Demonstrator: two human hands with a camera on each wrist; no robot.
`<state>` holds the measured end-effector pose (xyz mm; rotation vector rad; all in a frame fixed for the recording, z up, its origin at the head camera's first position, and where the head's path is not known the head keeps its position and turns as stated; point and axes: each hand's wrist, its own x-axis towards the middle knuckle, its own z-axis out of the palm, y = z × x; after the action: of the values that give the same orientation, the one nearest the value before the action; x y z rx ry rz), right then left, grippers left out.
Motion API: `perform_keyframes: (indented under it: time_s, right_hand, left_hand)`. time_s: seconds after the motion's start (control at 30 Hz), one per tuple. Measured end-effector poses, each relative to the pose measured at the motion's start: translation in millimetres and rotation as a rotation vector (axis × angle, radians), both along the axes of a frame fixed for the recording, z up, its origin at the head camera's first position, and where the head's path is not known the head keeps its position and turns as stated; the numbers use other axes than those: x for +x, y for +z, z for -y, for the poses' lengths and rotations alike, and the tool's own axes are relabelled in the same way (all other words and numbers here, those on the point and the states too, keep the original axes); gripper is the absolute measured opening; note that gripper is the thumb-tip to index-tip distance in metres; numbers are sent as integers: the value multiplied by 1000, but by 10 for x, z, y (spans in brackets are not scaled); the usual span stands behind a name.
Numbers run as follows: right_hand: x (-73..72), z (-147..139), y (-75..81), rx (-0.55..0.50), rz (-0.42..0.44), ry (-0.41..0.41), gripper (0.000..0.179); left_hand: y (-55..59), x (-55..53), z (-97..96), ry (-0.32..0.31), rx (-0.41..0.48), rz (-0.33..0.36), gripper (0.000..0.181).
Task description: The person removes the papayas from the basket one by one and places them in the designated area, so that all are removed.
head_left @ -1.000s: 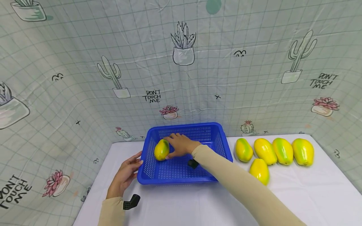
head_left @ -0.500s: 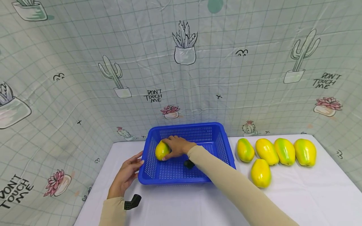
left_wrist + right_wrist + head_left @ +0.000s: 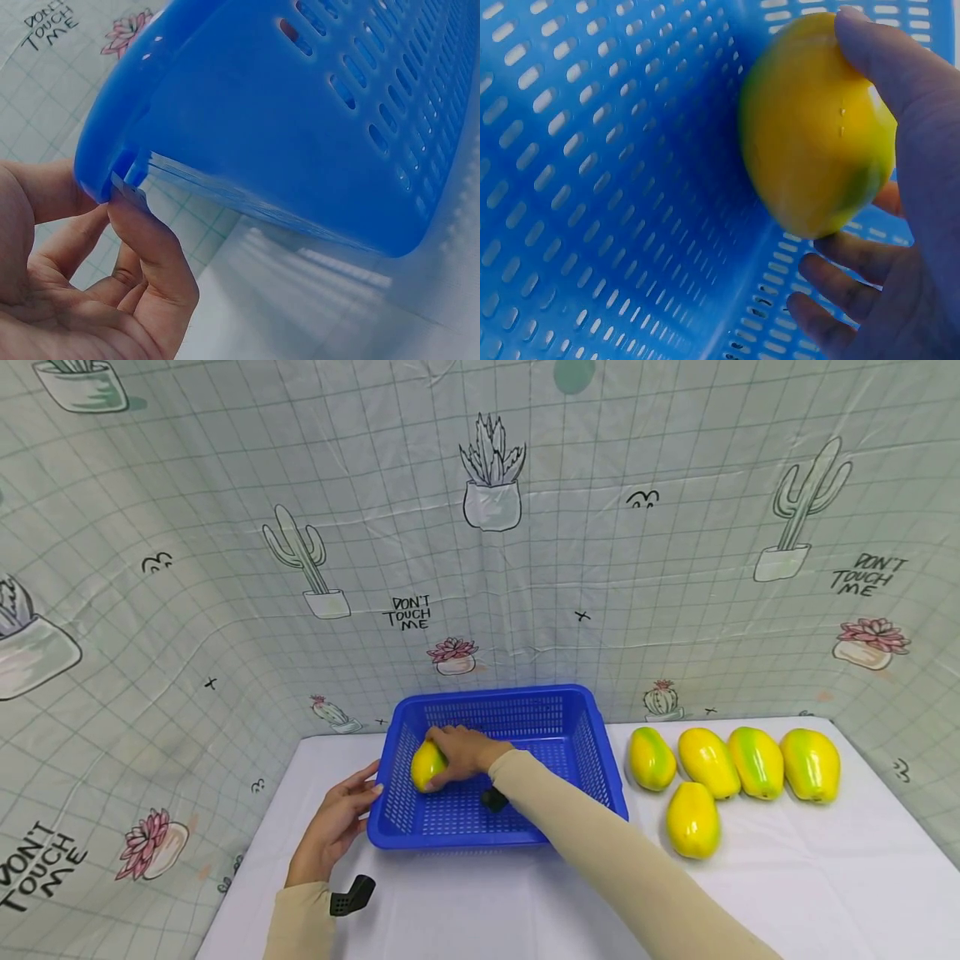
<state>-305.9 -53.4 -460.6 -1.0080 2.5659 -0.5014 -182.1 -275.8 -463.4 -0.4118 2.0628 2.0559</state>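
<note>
A blue plastic basket (image 3: pixel 480 839) with slotted walls stands on the white cloth, its back side near the patterned backdrop. At its left side my left hand (image 3: pixel 337 818) pinches the rim; in the left wrist view the thumb and a finger meet at the rim's lower edge (image 3: pixel 94 169). Inside the basket, near the left wall, lies a yellow-green papaya (image 3: pixel 426 768). My right hand (image 3: pixel 465 752) reaches in from the right and grips it. The right wrist view shows the thumb on one end of the papaya (image 3: pixel 810 127) and fingertips at the other.
Right of the basket, several more papayas lie on the cloth: a back row with one papaya (image 3: pixel 810 765) at its right end, and a single papaya (image 3: pixel 693 820) in front. A cactus-printed backdrop (image 3: pixel 555 568) rises behind and on both sides.
My right hand has shifted a little left and down and closed around the papaya, which has turned slightly within the basket. The left hand stays at the rim.
</note>
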Motion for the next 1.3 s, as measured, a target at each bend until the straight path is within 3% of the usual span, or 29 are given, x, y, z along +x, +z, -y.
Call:
perform_keyframes:
  time_s: [0.37,0.6,0.97,1.3]
  right_hand:
    - [67,-78,61,63,-13,51,82]
    - [122,-215,178,116,-89,89,89]
    - [242,-526,445,54,-202,113,90]
    - [311,-907,654,-15,-258,83,94]
  left_hand:
    - [11,-25,-29,-15,11,10,58]
    - [5,-39,-13,-30,33,-12,58]
    - [5,-11,15,-32,42,-2,59]
    - [1,-13,10,-50,53,1,62]
